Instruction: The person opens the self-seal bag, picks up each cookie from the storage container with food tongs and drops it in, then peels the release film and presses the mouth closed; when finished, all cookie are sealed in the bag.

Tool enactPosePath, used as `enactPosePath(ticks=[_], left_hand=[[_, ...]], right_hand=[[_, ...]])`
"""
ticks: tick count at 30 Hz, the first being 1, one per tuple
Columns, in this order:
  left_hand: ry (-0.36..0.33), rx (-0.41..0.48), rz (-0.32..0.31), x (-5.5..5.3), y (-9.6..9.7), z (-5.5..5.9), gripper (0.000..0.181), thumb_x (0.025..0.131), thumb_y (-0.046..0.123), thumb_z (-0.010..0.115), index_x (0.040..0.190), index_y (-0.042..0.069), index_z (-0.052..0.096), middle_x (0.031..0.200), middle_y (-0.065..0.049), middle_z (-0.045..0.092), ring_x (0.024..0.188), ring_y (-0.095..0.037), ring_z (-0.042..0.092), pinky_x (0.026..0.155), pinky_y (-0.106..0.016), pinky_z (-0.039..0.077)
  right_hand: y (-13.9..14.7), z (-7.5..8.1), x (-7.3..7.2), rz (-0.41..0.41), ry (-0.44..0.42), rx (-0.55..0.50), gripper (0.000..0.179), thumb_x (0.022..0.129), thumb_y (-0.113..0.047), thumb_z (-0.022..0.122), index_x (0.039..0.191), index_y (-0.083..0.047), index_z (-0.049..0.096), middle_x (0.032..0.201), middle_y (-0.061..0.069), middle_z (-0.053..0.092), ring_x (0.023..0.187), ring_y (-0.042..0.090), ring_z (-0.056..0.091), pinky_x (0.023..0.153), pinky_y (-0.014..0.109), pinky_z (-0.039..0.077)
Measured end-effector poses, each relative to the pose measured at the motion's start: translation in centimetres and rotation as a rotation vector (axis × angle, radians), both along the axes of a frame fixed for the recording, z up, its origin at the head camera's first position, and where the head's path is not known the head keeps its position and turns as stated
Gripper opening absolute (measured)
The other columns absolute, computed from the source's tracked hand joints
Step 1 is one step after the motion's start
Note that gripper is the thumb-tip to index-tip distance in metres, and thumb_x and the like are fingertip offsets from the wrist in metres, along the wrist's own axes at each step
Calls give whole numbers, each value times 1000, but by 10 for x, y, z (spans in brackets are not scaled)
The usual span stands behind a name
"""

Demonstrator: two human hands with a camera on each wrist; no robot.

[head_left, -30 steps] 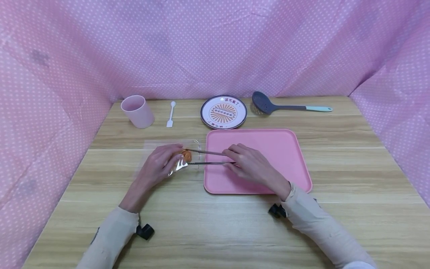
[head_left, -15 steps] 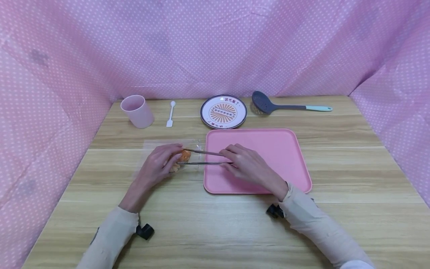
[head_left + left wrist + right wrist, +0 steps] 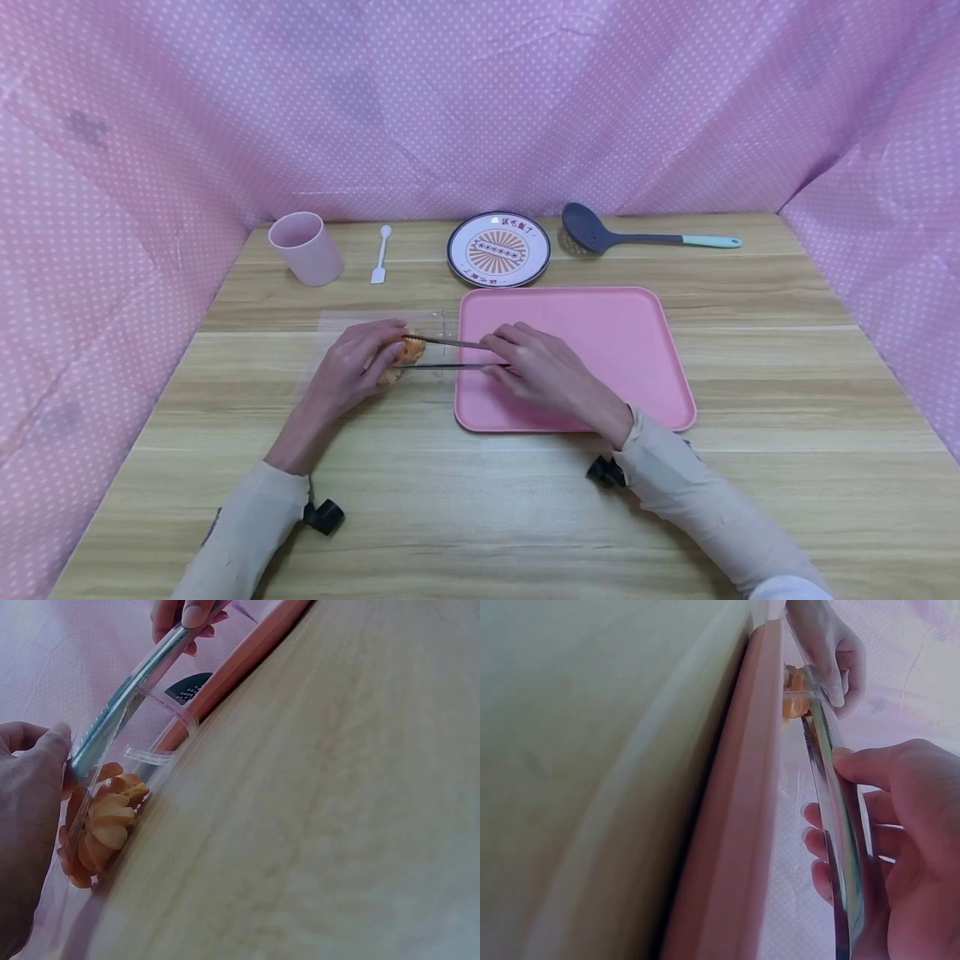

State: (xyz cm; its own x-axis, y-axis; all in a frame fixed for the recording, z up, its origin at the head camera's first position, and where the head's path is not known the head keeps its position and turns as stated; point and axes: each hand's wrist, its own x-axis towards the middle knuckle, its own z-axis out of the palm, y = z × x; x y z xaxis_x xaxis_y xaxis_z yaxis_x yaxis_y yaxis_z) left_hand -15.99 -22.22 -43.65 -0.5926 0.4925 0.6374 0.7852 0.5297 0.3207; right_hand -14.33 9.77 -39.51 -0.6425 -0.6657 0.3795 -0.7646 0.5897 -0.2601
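Note:
My right hand (image 3: pixel 546 367) holds a pair of metal tongs (image 3: pixel 453 366) over the left part of the pink tray. The two arms of the tongs stand apart and point left into a clear plastic bag (image 3: pixel 330 329) on the table. Orange-brown flower-shaped pastries (image 3: pixel 105 825) lie in the bag, between and beside the tong tips. My left hand (image 3: pixel 351 360) pinches the bag's film with thumb and fingers close to the tong tips. In the right wrist view, my thumb (image 3: pixel 855 761) lies on one tong arm and my fingers on the other side. The left hand partly hides the pastries.
The pink tray (image 3: pixel 600 317) lies right of the bag. Behind it are a patterned plate (image 3: pixel 459 250) and a dark skimmer (image 3: pixel 588 229) with a mint handle. A pink cup (image 3: pixel 311 254) and a small white spatula (image 3: pixel 381 257) stand back left. Dotted pink cloth surrounds the table.
My right hand has shifted slightly left, and the tong tips reach farther into the bag around the pastries. More pastry shows below the tongs. My left hand has hardly moved.

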Motion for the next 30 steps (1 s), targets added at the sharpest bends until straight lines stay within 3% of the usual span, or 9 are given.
enactPosePath(ticks=[7,13,21,30], left_hand=[[7,12,-10,-1,0,-1,34,86,-5,77,119,-3,70,124,-19,71,113,-36,68,107,-39,49],[12,8,-7,-1,-1,-1,28,91,-2,74,119,-2,71,124,-18,71,113,-36,68,104,-43,51],[24,-4,7,-1,-1,-2,34,87,-6,75,120,-3,70,124,-17,72,112,-36,68,102,-47,52],[24,36,-21,-2,-1,-3,32,87,-3,75,119,-4,71,123,-18,71,113,-37,68,108,-38,48]], right_hand=[[-2,-1,0,9,7,8,27,96,-19,77,121,-8,71,109,5,69,95,22,65,75,38,60],[-1,-1,0,5,-9,15,28,96,-18,77,121,-8,72,109,5,68,94,21,64,74,37,60],[1,-2,0,1,-31,7,28,97,-20,77,120,-7,72,107,5,68,95,22,64,77,38,60],[13,-3,2,-31,-52,-7,28,97,-20,76,121,-8,72,109,5,68,98,23,64,78,39,60]])
